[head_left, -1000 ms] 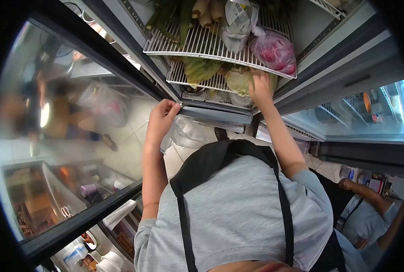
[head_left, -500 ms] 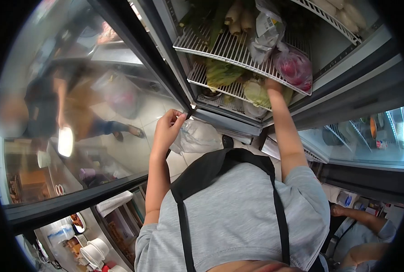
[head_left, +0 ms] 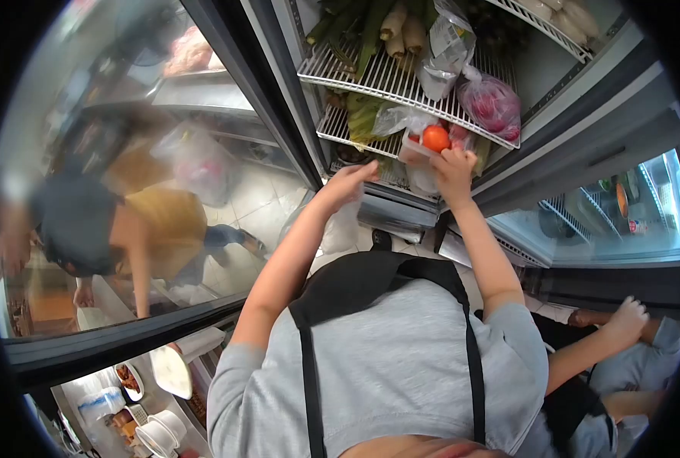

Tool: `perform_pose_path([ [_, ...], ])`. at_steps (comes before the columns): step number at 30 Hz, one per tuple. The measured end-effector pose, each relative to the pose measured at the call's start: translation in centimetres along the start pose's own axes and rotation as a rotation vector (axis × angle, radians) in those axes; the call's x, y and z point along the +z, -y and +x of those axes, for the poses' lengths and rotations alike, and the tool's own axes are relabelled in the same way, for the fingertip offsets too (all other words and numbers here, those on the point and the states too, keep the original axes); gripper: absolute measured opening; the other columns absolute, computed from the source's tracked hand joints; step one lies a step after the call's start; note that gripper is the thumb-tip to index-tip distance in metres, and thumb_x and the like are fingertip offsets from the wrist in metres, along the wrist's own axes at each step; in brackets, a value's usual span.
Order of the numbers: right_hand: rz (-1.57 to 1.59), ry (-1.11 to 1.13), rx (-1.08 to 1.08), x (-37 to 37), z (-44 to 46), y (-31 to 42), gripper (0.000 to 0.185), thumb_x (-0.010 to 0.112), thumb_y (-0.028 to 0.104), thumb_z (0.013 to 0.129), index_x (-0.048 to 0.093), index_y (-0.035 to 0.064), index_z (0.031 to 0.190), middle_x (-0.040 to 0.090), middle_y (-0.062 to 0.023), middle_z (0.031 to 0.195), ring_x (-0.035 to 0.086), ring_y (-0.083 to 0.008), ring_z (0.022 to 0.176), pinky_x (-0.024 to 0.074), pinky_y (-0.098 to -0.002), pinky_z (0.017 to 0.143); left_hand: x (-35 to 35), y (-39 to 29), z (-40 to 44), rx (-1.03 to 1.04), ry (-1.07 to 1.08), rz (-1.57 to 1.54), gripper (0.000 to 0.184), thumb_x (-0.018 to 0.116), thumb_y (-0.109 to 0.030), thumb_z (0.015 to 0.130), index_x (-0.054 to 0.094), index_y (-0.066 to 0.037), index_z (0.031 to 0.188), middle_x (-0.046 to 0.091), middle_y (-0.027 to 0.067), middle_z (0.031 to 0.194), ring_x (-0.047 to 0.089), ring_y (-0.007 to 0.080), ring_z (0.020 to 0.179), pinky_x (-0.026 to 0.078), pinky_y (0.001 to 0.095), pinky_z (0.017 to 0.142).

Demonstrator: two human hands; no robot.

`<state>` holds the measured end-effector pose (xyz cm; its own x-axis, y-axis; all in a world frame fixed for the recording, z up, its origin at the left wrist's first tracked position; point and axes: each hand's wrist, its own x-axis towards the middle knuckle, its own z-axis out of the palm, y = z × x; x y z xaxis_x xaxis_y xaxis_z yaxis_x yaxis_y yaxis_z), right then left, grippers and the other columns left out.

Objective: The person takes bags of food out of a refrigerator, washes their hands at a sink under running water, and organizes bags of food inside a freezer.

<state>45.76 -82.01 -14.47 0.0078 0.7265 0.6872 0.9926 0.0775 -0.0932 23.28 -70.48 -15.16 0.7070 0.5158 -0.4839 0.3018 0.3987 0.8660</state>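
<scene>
Inside the open fridge, a clear plastic container point(head_left: 414, 153) with a red tomato point(head_left: 435, 138) on top stands out at the front of the lower shelf point(head_left: 338, 128). My right hand point(head_left: 454, 169) has its fingers closed on the container's right front edge. Reaching toward it from the left, my left hand point(head_left: 352, 183) is held in the air with its fingers apart. On the upper shelf point(head_left: 370, 88) lie a bag of pinkish-red produce point(head_left: 490, 103), a silvery plastic bag point(head_left: 443, 65) and pale roots point(head_left: 395, 27). Leafy greens point(head_left: 363, 118) lie left of the container.
A glass door point(head_left: 126, 320) stands open on the left, with a person point(head_left: 88, 221) behind it. At the lower right another person's hand point(head_left: 628, 317) shows. A second glass door point(head_left: 622, 202) is on the right. White containers point(head_left: 160, 433) stand at the lower left.
My right hand has come out from under the upper shelf with the container and tomato. My left hand has left the door frame's side and moved right, opening its fingers.
</scene>
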Motion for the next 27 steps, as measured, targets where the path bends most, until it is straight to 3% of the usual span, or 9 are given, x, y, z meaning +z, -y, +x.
perform_pose_path([
  [3,0.042,0.047,-0.051,-1.6,-1.3,3.5,0.01,0.053,0.007,0.061,0.051,0.0142,0.067,0.042,-0.001,0.068,0.046,-0.0193,0.073,0.0286,-0.0374,0.072,0.2,2.2,4.3,-0.015,0.27,-0.357,0.047,0.049,-0.04,0.086,0.05,-0.003,0.114,0.06,0.004,0.1,0.043,0.007,0.054,0.032,0.0172,0.05],
  [7,0.133,0.126,-0.133,-2.3,-2.9,7.2,0.011,0.053,0.007,0.06,0.05,0.014,0.068,0.041,-0.0014,0.066,0.045,-0.0188,0.07,0.0287,-0.0368,0.073,0.0,5.2,2.7,0.084,0.305,-0.289,0.047,0.05,-0.034,0.085,0.046,-0.002,0.119,0.055,0.0106,0.111,0.054,0.0159,0.084,0.043,0.0232,0.069],
  [10,0.226,0.078,-0.171,-2.8,-2.2,9.7,0.015,0.053,0.006,0.061,0.052,0.014,0.073,0.043,-0.0013,0.068,0.047,-0.018,0.069,0.0285,-0.0365,0.077,-0.8,6.6,0.0,0.286,0.329,-0.36,0.044,0.052,-0.021,0.084,0.043,-0.001,0.122,0.051,0.0122,0.116,0.048,0.0213,0.11,0.043,0.0331,0.091],
  [11,0.252,0.001,-0.186,-2.7,-1.7,10.4,0.019,0.053,0.005,0.06,0.053,0.014,0.077,0.045,-0.0011,0.07,0.048,-0.0174,0.07,0.0282,-0.0364,0.079,-1.0,6.0,-1.0,0.308,0.182,-0.453,0.04,0.052,-0.018,0.084,0.045,-0.002,0.12,0.053,0.0096,0.113,0.051,0.0203,0.104,0.044,0.0313,0.087],
  [13,0.255,-0.134,-0.185,-3.6,0.5,11.9,0.02,0.06,0.009,0.064,0.055,0.0154,0.082,0.05,0.0004,0.076,0.05,-0.0169,0.072,0.0279,-0.0373,0.082,-2.8,4.1,-2.6,0.451,-0.119,0.336,0.039,0.053,-0.02,0.084,0.047,-0.003,0.118,0.054,0.0084,0.11,0.054,0.0184,0.097,0.045,0.0302,0.084],
  [16,0.214,-0.288,-0.217,-5.8,4.8,13.6,0.022,0.068,0.02,0.067,0.053,0.0158,0.083,0.051,0.0004,0.08,0.047,-0.0195,0.075,0.03,-0.0388,0.079,-0.1,-6.0,-13.2,0.369,-0.177,-0.088,0.043,0.063,-0.019,0.075,0.052,-0.002,0.113,0.056,0.0077,0.11,0.055,0.0166,0.095,0.043,0.0312,0.083],
  [18,0.201,-0.472,-0.309,-7.4,8.5,14.2,0.025,0.069,0.023,0.064,0.053,0.0174,0.082,0.048,0.0002,0.079,0.045,-0.0192,0.074,0.0296,-0.0392,0.077,0.7,-10.5,-17.2,0.391,-0.347,0.181,0.042,0.064,-0.019,0.074,0.053,-0.001,0.111,0.057,0.0072,0.108,0.055,0.016,0.094,0.044,0.0311,0.081],
  [22,0.07,-0.684,-0.436,-12.2,16.0,14.0,0.03,0.071,0.029,0.065,0.05,0.0152,0.082,0.047,-0.0026,0.079,0.044,-0.0211,0.073,0.0327,-0.0383,0.071,-2.8,-11.8,-17.1,0.941,-0.322,0.09,0.044,0.061,-0.026,0.079,0.051,0.0,0.112,0.058,0.0074,0.104,0.055,0.0161,0.093,0.044,0.0292,0.075],
  [27,0.279,-0.941,-0.368,-14.9,26.8,12.1,0.04,0.079,0.021,0.061,0.048,0.0085,0.085,0.05,-0.0041,0.077,0.048,-0.0187,0.069,0.0386,-0.0271,0.063,-1.4,-15.5,-22.3,0.868,-0.494,-0.069,0.043,0.056,-0.031,0.085,0.049,0.004,0.108,0.055,0.0038,0.095,0.05,0.0105,0.089,0.038,0.0199,0.074],
])
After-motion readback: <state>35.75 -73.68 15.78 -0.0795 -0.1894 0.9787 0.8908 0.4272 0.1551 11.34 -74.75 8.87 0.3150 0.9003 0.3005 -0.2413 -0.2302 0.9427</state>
